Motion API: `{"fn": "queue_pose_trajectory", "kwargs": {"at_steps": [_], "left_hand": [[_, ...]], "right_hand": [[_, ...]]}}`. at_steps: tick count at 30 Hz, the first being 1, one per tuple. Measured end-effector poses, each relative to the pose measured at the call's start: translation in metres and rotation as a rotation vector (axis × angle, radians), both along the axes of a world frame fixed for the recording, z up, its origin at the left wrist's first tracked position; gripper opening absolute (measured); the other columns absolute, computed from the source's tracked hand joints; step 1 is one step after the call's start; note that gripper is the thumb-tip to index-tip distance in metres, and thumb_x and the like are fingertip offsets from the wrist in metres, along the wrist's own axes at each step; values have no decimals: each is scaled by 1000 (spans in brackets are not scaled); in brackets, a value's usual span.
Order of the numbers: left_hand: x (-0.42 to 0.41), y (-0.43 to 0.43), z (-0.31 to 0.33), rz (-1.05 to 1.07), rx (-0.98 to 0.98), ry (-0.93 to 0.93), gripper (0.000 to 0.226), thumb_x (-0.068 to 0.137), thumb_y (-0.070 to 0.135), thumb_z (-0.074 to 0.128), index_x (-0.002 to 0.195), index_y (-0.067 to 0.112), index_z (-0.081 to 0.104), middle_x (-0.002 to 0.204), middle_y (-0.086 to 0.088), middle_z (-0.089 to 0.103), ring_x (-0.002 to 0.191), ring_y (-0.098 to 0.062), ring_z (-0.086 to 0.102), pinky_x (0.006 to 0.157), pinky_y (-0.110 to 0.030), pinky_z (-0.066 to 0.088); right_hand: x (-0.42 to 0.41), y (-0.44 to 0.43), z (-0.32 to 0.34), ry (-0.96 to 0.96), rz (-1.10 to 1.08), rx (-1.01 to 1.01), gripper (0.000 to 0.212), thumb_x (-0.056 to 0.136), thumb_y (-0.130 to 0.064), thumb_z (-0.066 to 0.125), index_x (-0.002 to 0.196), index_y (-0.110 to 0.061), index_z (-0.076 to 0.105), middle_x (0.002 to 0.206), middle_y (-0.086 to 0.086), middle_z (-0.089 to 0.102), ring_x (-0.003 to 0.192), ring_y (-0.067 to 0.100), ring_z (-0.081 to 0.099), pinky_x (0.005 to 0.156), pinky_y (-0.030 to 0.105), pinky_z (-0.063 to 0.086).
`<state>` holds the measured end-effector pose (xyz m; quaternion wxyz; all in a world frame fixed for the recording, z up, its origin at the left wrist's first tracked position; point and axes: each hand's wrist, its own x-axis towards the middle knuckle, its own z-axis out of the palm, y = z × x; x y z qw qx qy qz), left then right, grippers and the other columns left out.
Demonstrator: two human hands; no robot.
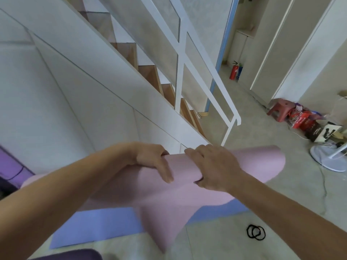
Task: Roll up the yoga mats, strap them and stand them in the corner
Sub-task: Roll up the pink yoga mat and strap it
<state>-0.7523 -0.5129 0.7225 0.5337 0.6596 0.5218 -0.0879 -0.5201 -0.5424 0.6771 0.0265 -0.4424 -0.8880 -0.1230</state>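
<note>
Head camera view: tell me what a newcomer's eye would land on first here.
First, the pink yoga mat at centre, lifted off the floor and gripped along its top edge by the left hand and right hand. Under it, a blue mat lies flat on the floor, with black loop straps to its right. A white staircase railing crosses the background.

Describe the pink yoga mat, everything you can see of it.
The pink yoga mat is a plain, matte, foam-looking sheet, partly rolled. Its top edge is curled over into a loose roll held up off the floor, running left to right, with the right end open and rounded. The rest hangs down in a tapering flap over the blue mat lying flat on the floor. The left hand and right hand grip the roll's top side by side, fingers curled over it. No strap is on it; black bands lie on the floor nearby.
</note>
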Motion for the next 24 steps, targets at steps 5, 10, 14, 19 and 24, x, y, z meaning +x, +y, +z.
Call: {"fn": "queue_pose_trajectory", "kwargs": {"at_steps": [5,10,14,19,24], "left_hand": [[22,-20,-4,-363,761,552,95,51,66,84,126,25,42,109,5,60,95,-24,64,72,-34,45],[20,-19,-29,-269,910,553,70,58,52,72,116,23,45,92,5,58,78,-24,62,68,-32,49],[10,-2,-26,-44,465,302,60,48,44,85,97,28,56,87,12,66,78,-14,66,75,-36,59],[1,-2,-20,14,131,-29,68,50,33,91,112,24,66,103,5,75,93,-21,74,86,-49,60],[23,-19,-17,-249,723,426,104,53,65,81,138,28,36,119,9,59,105,-21,61,92,-38,50]], "right_hand": [[6,32,47,78,-209,-778,59,56,-45,86,106,-39,56,92,-15,65,85,8,62,71,30,49],[5,34,39,22,-209,-801,79,57,-49,86,126,-39,47,110,-14,62,103,14,61,85,37,51],[3,13,3,-263,-99,-281,135,60,-63,80,157,-24,-5,153,2,31,135,26,38,110,43,32],[-1,11,19,-165,-42,-229,90,71,-50,72,146,-33,26,122,-5,53,108,20,53,79,33,42],[-4,36,56,-125,-155,-601,71,55,-48,82,116,-43,47,86,-15,59,84,11,57,66,29,44]]}}
